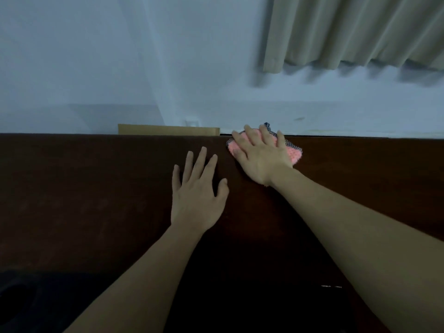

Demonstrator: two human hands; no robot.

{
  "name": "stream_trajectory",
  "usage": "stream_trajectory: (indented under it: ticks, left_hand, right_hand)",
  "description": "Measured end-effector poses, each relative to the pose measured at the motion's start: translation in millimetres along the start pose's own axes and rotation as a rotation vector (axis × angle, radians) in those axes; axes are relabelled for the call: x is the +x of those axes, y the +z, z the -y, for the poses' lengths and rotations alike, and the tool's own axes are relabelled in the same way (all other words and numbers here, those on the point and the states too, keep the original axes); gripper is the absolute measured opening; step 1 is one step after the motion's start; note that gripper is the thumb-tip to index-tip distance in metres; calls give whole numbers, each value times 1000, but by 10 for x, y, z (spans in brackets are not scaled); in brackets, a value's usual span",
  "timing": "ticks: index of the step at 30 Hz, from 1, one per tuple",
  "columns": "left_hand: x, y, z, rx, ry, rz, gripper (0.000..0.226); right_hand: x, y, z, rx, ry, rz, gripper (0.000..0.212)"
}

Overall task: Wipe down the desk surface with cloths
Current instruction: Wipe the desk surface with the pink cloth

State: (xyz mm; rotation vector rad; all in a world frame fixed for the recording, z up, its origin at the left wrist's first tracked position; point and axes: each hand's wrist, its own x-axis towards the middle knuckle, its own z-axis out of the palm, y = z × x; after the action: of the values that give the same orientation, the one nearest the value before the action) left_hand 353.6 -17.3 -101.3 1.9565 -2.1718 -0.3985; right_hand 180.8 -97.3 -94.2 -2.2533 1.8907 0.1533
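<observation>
Both arms reach forward, palms down.
Left hand lies flat with fingers spread; right hand stretches further, fingers straight.

Beyond the table's far edge I note a pale wall. A beige curtain hangs at upper right. A flat tan board stands behind the far edge, with a small white fitting just above it.

The right hand lay flat, fingers straight, pressing a pink cloth onto the dark desk at its far edge. The left hand rested on the desk nearby, fingers spread. Behind stood a white wall, a beige curtain and a tan board.
</observation>
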Motion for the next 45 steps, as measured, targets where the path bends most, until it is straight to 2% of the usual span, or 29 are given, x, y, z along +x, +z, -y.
stream_trajectory:
  ticks: [2,5,10,15,19,22,32,37,45]
  left_hand:
    - [-2,-54,42,-15,-28,6,61]
    - [43,-181,210,83,-1,24,61]
    - [130,-445,754,176,14,64,61]
    - [152,-459,1115,183,18,109,61]
    - [144,-371,1173,147,24,76,61]
    - [154,-385,1161,147,17,84,63]
    - [191,-377,1183,138,26,94,64]
    - [196,-373,1209,137,43,94,62]
    - [167,-368,1198,141,51,78,61]
  right_hand:
    - [-131,16,41,3,-4,2,58]
    - [-521,86,140,-14,-59,18,59]
    - [-889,173,287,-14,-121,47,57]
    - [-443,103,312,-32,-108,18,58]
    - [128,33,402,0,-40,-30,58]
    - [253,-1,477,8,-12,-20,60]
    - [-760,142,697,-23,-160,78,59]
    - [-466,129,709,-54,-128,47,69]
    - [293,45,801,-9,26,-22,62]
